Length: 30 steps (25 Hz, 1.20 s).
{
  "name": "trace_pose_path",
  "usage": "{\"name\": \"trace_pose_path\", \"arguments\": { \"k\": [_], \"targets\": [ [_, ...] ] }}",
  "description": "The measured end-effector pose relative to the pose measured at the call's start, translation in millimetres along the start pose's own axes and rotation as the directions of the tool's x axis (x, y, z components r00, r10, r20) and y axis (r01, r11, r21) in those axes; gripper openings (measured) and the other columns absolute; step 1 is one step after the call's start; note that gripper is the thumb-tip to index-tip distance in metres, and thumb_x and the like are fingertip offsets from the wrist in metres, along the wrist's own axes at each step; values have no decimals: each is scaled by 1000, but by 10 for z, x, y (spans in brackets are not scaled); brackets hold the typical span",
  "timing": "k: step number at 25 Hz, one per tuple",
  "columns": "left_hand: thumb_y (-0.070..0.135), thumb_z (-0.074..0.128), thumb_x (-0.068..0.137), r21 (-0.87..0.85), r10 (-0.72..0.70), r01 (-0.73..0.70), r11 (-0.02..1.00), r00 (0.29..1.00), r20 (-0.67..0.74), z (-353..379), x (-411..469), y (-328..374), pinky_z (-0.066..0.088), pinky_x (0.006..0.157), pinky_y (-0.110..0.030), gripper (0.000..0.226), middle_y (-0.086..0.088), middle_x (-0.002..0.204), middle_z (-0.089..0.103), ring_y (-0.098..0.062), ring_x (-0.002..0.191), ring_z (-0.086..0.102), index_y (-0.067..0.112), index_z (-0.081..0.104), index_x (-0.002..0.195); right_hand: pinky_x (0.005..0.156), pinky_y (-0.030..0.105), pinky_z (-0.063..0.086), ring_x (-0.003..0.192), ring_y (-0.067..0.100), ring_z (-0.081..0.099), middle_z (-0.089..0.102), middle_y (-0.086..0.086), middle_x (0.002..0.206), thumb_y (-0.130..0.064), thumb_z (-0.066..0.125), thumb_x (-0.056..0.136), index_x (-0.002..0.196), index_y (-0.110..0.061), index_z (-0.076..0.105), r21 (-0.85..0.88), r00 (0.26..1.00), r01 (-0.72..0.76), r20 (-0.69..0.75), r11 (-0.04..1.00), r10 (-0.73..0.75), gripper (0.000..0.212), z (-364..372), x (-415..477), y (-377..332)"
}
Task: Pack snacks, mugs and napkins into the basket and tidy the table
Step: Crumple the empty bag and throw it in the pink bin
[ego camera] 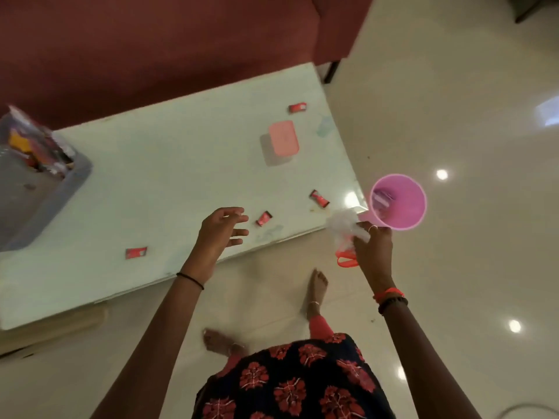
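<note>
My right hand [373, 249] is shut on a crumpled white tissue [344, 225], with something orange-red [346, 261] hanging below it, just off the table's near right corner. A pink bin [402, 213] stands on the floor right beside that hand. My left hand [219, 234] hovers open over the white table [169, 164], close to a red snack wrapper [264, 218]. More red wrappers lie at the right [319, 198], near left [136, 253] and far side [297, 107]. A grey-blue basket [45, 189] with packets inside sits at the table's left end.
A pink-lidded box [283, 138] and a pale green cup [324, 128] stand near the table's far right edge. A dark red sofa [151, 40] runs behind the table. My bare feet are on the glossy tiled floor [453, 116].
</note>
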<state>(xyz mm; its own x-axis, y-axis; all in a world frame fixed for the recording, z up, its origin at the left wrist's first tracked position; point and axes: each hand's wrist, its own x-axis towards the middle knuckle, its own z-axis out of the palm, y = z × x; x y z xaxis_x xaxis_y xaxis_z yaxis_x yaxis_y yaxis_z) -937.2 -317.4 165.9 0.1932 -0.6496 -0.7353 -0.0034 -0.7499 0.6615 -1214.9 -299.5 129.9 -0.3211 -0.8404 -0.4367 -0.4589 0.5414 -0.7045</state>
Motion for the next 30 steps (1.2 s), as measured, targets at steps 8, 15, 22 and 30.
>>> {"name": "trace_pose_path", "arguments": {
  "k": [8,15,22,30],
  "targets": [
    [19,49,91,49,-12,4,999,986,164,2161,787,299,53,64,-21,25,-1,99,70,-15,77,66,12,62,111,95,17,32,120,39,45,37,30,134,-8,53,86,119,15,52,-175,933,-359,-104,917,346,40,-954,2008,1488],
    [18,46,94,84,33,-46,995,988,150,2668,1443,287,54,69,-23,24,-2,104,70,-14,80,67,15,63,110,105,41,41,107,44,56,27,24,141,-2,49,84,137,-1,41,-341,930,-359,-50,869,364,54,-776,3296,2194],
    [19,45,94,108,24,-34,994,995,100,2666,1759,169,54,68,-19,21,1,102,71,-13,81,68,22,64,103,113,52,28,132,39,39,30,23,149,-45,45,95,148,-6,24,-370,928,-316,72,874,366,69,-570,3814,2435],
    [16,45,95,39,22,-24,999,998,56,2435,1423,359,55,66,-15,21,-2,103,69,-13,84,65,16,63,106,112,44,30,124,37,45,43,27,138,-22,47,96,129,4,49,-310,960,-275,-39,910,277,42,-688,3194,1788]
  ]
}}
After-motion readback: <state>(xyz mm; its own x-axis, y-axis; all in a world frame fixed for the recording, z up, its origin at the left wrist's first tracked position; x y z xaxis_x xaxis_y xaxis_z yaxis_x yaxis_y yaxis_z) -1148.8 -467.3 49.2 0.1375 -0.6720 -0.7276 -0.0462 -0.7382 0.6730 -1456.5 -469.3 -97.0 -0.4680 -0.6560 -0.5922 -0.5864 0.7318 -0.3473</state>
